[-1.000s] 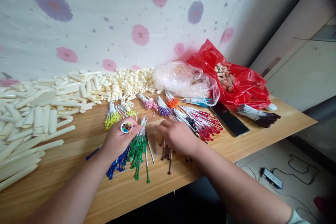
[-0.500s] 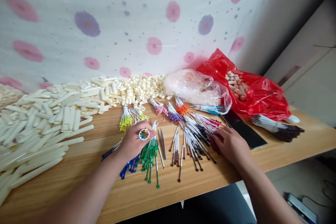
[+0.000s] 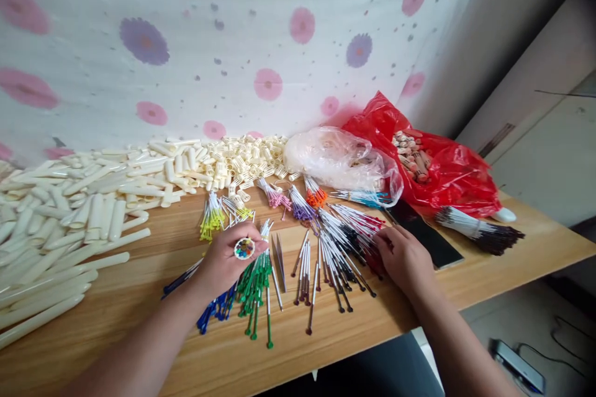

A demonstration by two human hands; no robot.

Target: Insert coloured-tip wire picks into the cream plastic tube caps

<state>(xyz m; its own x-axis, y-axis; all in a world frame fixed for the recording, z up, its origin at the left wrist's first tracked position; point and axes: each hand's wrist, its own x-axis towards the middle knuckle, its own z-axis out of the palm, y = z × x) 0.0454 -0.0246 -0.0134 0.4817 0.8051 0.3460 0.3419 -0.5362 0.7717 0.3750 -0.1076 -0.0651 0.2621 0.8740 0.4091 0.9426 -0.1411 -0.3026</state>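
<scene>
My left hand (image 3: 226, 260) is closed on a small round white disc with coloured dots (image 3: 244, 249), held over green-tipped white sticks (image 3: 255, 283) and blue-tipped sticks (image 3: 215, 308) on the wooden table (image 3: 139, 322). My right hand (image 3: 406, 258) rests with curled fingers on a heap of red-tipped sticks (image 3: 367, 229), beside black-tipped sticks (image 3: 342, 252). Whether it grips any of them is hidden. Brown-tipped sticks (image 3: 307, 270) and metal tweezers (image 3: 280, 253) lie between my two hands.
Cream plastic tubes (image 3: 69, 223) and small ribbed cream pieces (image 3: 246, 158) fill the left and back. A clear bag (image 3: 339, 158), a red bag (image 3: 442, 167) of small wooden pieces, a black phone (image 3: 426, 236) and a dark-tipped bundle (image 3: 479, 231) lie right. Floor cables show below.
My right hand has moved from the middle, near the brown-tipped sticks, rightward onto the red-tipped heap. My left hand stays closed on the disc. The camera has shifted.
</scene>
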